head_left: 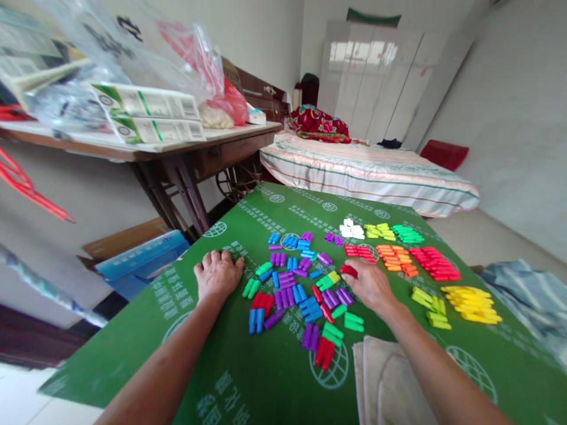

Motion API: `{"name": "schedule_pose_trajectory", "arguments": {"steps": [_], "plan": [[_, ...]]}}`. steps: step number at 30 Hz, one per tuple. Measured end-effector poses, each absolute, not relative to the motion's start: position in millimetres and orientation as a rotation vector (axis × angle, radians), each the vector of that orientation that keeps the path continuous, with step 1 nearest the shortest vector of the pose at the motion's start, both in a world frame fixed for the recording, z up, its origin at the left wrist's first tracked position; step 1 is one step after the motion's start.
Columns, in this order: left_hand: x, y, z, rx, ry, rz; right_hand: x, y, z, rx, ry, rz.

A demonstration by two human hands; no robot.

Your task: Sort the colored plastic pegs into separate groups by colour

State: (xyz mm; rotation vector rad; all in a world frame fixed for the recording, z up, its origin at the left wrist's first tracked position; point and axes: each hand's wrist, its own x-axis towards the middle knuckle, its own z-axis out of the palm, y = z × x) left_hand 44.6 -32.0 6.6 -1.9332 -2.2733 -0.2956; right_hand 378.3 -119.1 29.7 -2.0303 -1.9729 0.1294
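A green board [266, 378] with white print lies in front of me. In its middle is a loose scatter of small plastic pegs [295, 292] in blue, purple, red and green. My left hand [217, 274] rests palm down on the board just left of the scatter, fingers curled under. My right hand [370, 283] is at the scatter's right edge, its fingers pinched on a red peg [348, 270]. Beyond it lie sorted groups: red pegs [434, 264], orange pegs [396, 258], yellow pegs [472, 296], white pegs [351, 229] and green pegs [406, 234].
A folded beige cloth [390, 383] lies on the board near my right forearm. A wooden table [177, 150] with boxes and plastic bags stands at the left. A bed [363, 171] is behind the board, and a blue box [142, 260] sits on the floor at left.
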Motion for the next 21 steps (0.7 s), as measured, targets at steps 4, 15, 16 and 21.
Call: {"name": "schedule_pose_trajectory", "arguments": {"steps": [4,15,16,21], "plan": [[44,-31,4,-1.925,-2.264,-0.289,401,-101,20,-2.092,-1.926,0.094],[45,-33,5,-1.926,-2.262,-0.274,427,-84,10,-1.875,-2.192,0.174],[45,-33,5,-1.928,-2.263,-0.277,427,-85,10,-1.898,-2.162,0.151],[45,-32,5,-1.925,-2.268,-0.295,416,-89,23,-2.237,-2.029,0.063]]}}
